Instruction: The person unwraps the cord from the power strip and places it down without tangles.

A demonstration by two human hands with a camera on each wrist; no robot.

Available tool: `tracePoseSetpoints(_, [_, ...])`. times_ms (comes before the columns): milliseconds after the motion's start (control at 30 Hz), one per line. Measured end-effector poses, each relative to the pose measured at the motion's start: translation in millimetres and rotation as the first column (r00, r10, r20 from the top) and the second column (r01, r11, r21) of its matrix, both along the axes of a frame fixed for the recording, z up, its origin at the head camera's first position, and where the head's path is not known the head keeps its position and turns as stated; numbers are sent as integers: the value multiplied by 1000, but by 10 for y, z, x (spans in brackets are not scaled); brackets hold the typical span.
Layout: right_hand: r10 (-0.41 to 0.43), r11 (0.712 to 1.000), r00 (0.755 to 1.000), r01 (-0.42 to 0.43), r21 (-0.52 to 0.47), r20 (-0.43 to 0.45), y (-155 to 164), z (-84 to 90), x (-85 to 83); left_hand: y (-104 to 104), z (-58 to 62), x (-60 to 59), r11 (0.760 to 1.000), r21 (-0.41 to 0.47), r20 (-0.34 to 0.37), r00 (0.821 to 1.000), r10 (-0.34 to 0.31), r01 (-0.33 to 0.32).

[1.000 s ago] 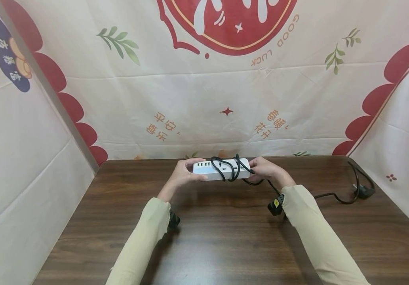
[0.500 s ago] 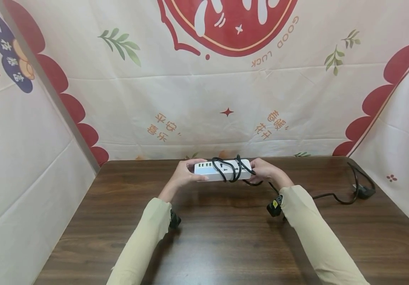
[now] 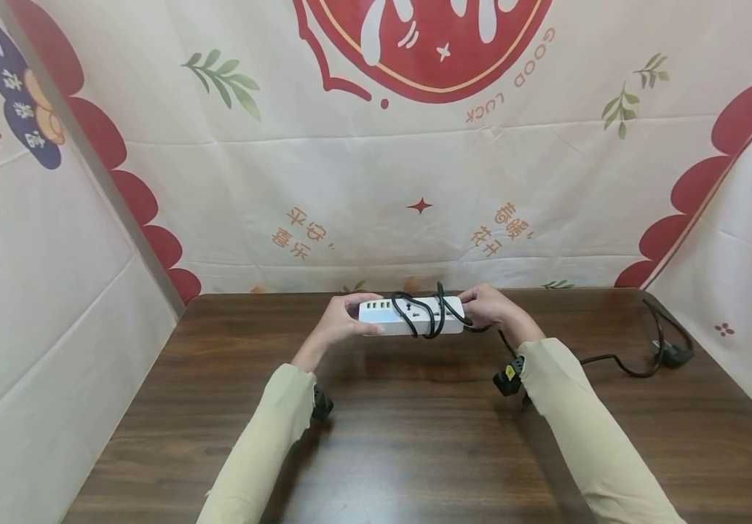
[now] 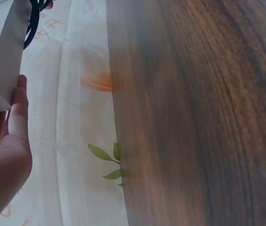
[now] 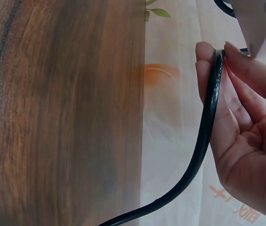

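A white power strip [image 3: 408, 316] is held above the far middle of the brown table [image 3: 415, 437], with loops of its black cord [image 3: 431, 313] wound round it. My left hand [image 3: 339, 320] grips its left end [image 4: 3, 56], fingers curled under it. My right hand [image 3: 490, 309] is at the strip's right end [image 5: 253, 19] and pinches the black cord [image 5: 208, 122] between fingers and thumb. The cord runs on down past my right wrist and across the table to its plug [image 3: 673, 354] at the far right.
Printed cloth walls [image 3: 415, 182] close in the table on the left, back and right. Small black wrist cameras [image 3: 509, 380] sit under both sleeves. The wooden tabletop stretches toward me between my arms.
Both hands with the strip have shifted slightly right and away from me; the grip looks the same.
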State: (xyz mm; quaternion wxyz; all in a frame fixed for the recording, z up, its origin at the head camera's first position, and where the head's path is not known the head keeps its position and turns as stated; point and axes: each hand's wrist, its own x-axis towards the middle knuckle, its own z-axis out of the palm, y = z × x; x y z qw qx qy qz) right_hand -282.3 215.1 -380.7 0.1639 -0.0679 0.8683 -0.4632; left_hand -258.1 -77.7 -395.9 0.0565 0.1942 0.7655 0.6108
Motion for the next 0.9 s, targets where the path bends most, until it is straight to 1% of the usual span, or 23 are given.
tracePoseSetpoints(200, [-39,999,999,39,-18,-2,30,63,-12,-5,179,143,999,-36,-12,999,-33,32])
tracePoseSetpoints(333, [-40,999,999,40,-23,-26,45,120,-7,-5,186,155,998,-38,-22,999,-41,40])
tracePoseSetpoints(533, [5,1000,997,-4,14,-71,77,200,6,1,180,139,997,-62,-27,998,-49,47])
tracePoseSetpoints(667, [23,999,997,-21,26,-78,92,252,8,10,170,124,997,-65,-29,998,-54,52])
tracePoseSetpoints(900, [36,999,997,-35,3,-69,102,324,-5,28,173,108,997,-67,-20,999,-45,44])
